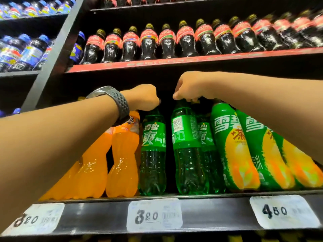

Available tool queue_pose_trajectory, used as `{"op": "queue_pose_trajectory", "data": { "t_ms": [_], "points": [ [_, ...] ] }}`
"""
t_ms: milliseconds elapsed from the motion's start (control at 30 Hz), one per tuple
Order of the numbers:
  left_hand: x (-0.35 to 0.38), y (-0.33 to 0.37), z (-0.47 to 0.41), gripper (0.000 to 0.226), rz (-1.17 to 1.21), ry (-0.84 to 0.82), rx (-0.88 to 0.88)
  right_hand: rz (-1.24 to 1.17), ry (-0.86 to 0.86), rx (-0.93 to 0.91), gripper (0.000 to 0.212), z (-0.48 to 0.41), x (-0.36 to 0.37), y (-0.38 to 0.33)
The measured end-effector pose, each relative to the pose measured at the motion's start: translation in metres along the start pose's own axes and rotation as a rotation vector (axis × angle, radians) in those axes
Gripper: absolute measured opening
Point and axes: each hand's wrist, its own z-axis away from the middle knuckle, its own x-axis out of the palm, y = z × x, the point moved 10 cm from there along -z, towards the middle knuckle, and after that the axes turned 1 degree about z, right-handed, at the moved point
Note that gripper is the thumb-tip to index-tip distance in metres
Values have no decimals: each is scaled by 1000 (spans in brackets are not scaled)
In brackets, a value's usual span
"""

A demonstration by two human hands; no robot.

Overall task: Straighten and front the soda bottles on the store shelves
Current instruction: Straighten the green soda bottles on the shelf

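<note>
cola bottles (300,29) blurred, top row (108,1) cropped

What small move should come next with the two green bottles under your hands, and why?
Probably the right hand should twist its turned bottle until the logo faces out: only its back label shows, whereas the fronted bottle under the left hand shows its logo.

above the middle price tag (154,214), one soda bottle (153,154) stands under the left hand (143,97). up and right of the tag, a second bottle (187,154) stands under the right hand (188,86).
</note>
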Motion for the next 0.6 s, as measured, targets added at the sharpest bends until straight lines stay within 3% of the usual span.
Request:
{"op": "queue_pose_trajectory", "data": {
  "t_ms": [233, 433, 600],
  "points": [
    [-8, -8, 3, 28, 119, 57, -11, -91, 125, -8, 29, -4, 4, 1],
    [-7, -9, 3, 29, 148, 39, 2, -248, -54, 37, 28, -11, 16, 9],
    [-6, -8, 2, 31, 119, 41, 10, -230, 3, -14, 32, -9, 16, 3]
  ]
}}
